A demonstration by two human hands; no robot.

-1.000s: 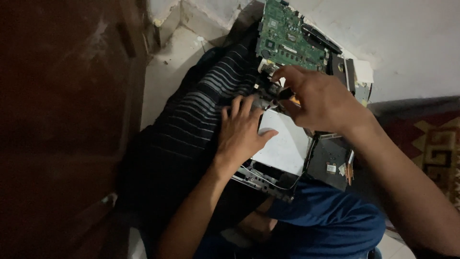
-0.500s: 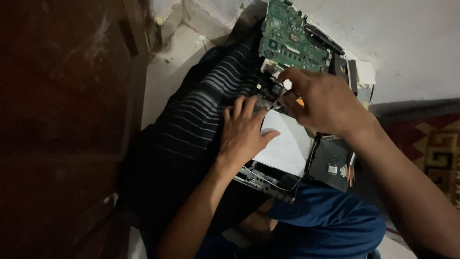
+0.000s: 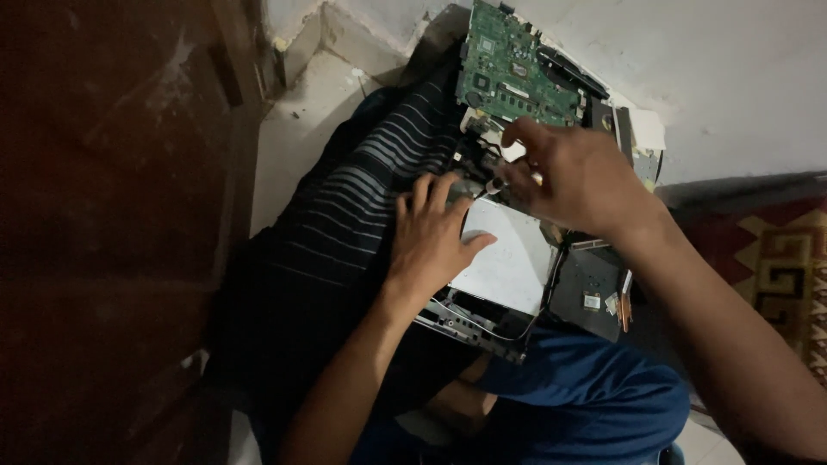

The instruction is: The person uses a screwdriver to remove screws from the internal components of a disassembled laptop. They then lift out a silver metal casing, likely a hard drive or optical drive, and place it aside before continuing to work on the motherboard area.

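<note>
1. The dark wooden door [image 3: 112, 232] fills the left side of the view, with pale floor tiles [image 3: 301, 120] running along its edge toward the corner of the wall.
2. A black cloth with thin grey stripes [image 3: 345, 232] is draped over the person's lap, and a patterned rug [image 3: 775, 258] shows at the right.
3. The opened laptop chassis [image 3: 508, 284] lies across the lap on that cloth, with a pale flat panel uppermost and loose cables along its lower edge. It looks stiff but thin, best held by its frame edges rather than the panel.
4. The green circuit board [image 3: 517, 73] rests at the far end of the chassis, tilted up toward the wall. It is light and fragile, so I judge it wants handling by its bare edges, clear of the chips.
5. The right hand [image 3: 577, 176] hovers over the chassis, fingers pinched narrowly on a small screwdriver [image 3: 493, 185].
6. The left hand [image 3: 435, 237] lies flat and spread on the panel, steadying it and gripping nothing.
</note>
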